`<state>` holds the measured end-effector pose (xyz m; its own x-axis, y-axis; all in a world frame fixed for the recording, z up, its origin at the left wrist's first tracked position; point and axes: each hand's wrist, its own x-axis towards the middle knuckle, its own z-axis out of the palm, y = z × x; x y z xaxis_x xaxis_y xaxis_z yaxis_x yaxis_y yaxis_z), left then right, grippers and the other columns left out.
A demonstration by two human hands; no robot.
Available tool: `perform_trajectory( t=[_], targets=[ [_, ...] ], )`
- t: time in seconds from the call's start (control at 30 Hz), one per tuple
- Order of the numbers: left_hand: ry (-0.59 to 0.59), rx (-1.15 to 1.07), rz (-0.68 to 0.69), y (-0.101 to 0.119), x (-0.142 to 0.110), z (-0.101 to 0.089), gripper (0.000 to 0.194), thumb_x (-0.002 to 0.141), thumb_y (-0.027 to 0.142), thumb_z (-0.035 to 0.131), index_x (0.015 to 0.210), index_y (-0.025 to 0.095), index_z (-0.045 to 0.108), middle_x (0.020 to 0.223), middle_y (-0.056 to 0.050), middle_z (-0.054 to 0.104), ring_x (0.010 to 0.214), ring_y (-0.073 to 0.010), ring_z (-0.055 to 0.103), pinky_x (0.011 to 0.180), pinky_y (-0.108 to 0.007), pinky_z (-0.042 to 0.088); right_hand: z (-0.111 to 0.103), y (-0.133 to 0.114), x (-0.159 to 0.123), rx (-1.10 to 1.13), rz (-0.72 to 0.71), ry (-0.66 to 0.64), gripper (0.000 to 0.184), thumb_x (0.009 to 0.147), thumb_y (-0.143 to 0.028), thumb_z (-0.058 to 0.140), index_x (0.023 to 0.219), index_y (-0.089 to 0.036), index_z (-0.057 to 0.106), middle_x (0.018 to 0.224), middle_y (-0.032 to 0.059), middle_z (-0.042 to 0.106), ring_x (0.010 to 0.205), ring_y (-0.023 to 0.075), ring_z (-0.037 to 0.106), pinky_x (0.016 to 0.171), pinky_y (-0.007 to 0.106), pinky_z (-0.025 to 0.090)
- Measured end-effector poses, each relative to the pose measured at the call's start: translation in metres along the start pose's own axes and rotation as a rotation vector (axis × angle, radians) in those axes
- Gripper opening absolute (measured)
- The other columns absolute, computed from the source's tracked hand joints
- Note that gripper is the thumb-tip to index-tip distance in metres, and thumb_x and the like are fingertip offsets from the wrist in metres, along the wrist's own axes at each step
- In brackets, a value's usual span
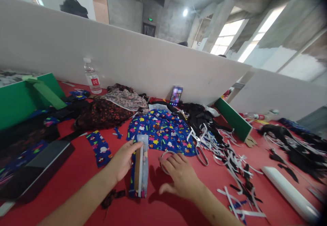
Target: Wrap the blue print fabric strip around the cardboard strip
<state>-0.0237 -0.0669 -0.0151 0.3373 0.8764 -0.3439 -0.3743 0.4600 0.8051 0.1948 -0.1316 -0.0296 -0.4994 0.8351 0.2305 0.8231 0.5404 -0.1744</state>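
Observation:
My left hand [126,157] grips a folded strip of blue printed fabric [144,181], thumb on top near its far end. A brown strip and a white band run lengthwise along that piece. My right hand [180,175] hovers palm down with fingers apart, over a pale ring like a roll of tape [165,154]. Whether the fingertips touch the ring I cannot tell. Just beyond both hands lies a larger blue cartoon-print cloth [163,130]. Scissors [201,152] rest at its right edge, and a smaller blue printed scrap [99,149] lies to the left.
White and black trimmings [230,161] spread over the right of the red table [204,202]. A water bottle [92,77] and a lit phone [176,95] stand by the white partition [143,62]. Dark floral cloth [102,111] is heaped at the back. Green boards [233,118] flank the workspace.

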Motion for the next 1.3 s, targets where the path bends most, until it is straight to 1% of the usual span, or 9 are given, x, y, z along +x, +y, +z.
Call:
perform_trajectory(
  t=[0.1,0.2,0.37,0.47,0.63,0.77,0.9,1.13,1.3],
  targets=[
    [-0.026,-0.051,0.002,-0.005,-0.006,0.007,0.020,0.072,0.030,0.070,0.082,0.016,0.061,0.065,-0.001,0.065,0.056,-0.0141,0.060,0.058,-0.028,0.050,-0.007,-0.013,0.019,0.199,0.240,0.131,0.045,0.084,-0.054,0.052,0.109,-0.018,0.059,0.098,0.0111,0.065,0.092,0.0268,0.058,0.082,0.042,0.043],
    [-0.006,-0.080,0.024,-0.008,-0.009,0.010,0.023,0.070,0.030,0.073,0.086,0.015,0.064,0.073,-0.003,0.068,0.062,-0.0139,0.061,0.062,-0.027,0.049,-0.007,-0.028,0.044,0.625,0.427,0.097,0.036,0.084,-0.046,0.054,0.107,-0.018,0.058,0.086,0.0053,0.066,0.076,0.0180,0.059,0.066,0.029,0.045],
    [-0.025,-0.087,0.080,-0.013,-0.007,0.008,0.027,0.071,0.030,0.074,0.092,0.015,0.068,0.084,-0.005,0.071,0.074,-0.0158,0.063,0.073,-0.028,0.049,0.006,-0.037,0.069,1.082,0.484,0.110,0.025,0.079,-0.043,0.061,0.080,-0.018,0.059,0.070,-0.0011,0.057,0.062,0.0120,0.050,0.058,0.024,0.039],
    [-0.038,-0.080,0.050,-0.016,-0.007,0.006,0.028,0.071,0.031,0.073,0.093,0.014,0.069,0.085,-0.006,0.072,0.074,-0.0160,0.063,0.074,-0.029,0.048,0.010,-0.037,0.069,1.256,0.537,0.128,0.025,0.077,-0.042,0.062,0.078,-0.018,0.057,0.066,-0.0032,0.052,0.060,0.0103,0.046,0.056,0.022,0.036],
    [-0.096,0.005,0.026,-0.016,-0.011,0.009,0.027,0.075,0.034,0.069,0.095,0.016,0.070,0.090,-0.007,0.072,0.079,-0.0172,0.063,0.077,-0.030,0.047,0.006,-0.038,0.062,1.342,0.644,0.208,0.020,0.076,-0.036,0.063,0.082,-0.018,0.058,0.070,-0.0025,0.055,0.063,0.0106,0.046,0.058,0.022,0.037],
    [-0.064,0.207,0.088,-0.016,-0.013,0.009,0.023,0.074,0.034,0.069,0.086,0.015,0.072,0.081,-0.004,0.072,0.080,-0.0185,0.062,0.079,-0.029,0.045,0.004,-0.038,0.059,1.408,0.656,0.202,0.017,0.074,-0.031,0.063,0.085,-0.018,0.062,0.075,-0.0010,0.060,0.067,0.0122,0.050,0.063,0.024,0.039],
    [-0.056,0.278,0.103,-0.017,-0.013,0.007,0.018,0.074,0.033,0.067,0.076,0.015,0.070,0.073,-0.001,0.069,0.075,-0.0170,0.061,0.077,-0.028,0.044,0.006,-0.037,0.057,1.437,0.662,0.188,0.017,0.074,-0.030,0.064,0.087,-0.019,0.066,0.076,-0.0007,0.063,0.070,0.0136,0.054,0.067,0.024,0.041],
    [-0.063,0.215,0.096,-0.016,-0.015,0.010,0.017,0.075,0.032,0.066,0.081,0.017,0.071,0.077,-0.002,0.070,0.076,-0.0165,0.060,0.077,-0.028,0.045,0.005,-0.038,0.055,1.522,0.767,0.198,0.026,0.080,-0.044,0.060,0.072,-0.019,0.059,0.055,-0.0060,0.047,0.049,0.0074,0.038,0.049,0.020,0.031],
    [-0.051,0.438,0.194,-0.015,-0.019,0.008,0.019,0.074,0.034,0.065,0.072,0.015,0.069,0.070,-0.001,0.065,0.072,-0.0163,0.058,0.067,-0.025,0.045,0.002,-0.041,0.055,1.437,0.716,0.226,0.015,0.076,-0.034,0.064,0.078,-0.020,0.062,0.064,-0.0042,0.052,0.056,0.0083,0.043,0.053,0.020,0.035]
  ],
)
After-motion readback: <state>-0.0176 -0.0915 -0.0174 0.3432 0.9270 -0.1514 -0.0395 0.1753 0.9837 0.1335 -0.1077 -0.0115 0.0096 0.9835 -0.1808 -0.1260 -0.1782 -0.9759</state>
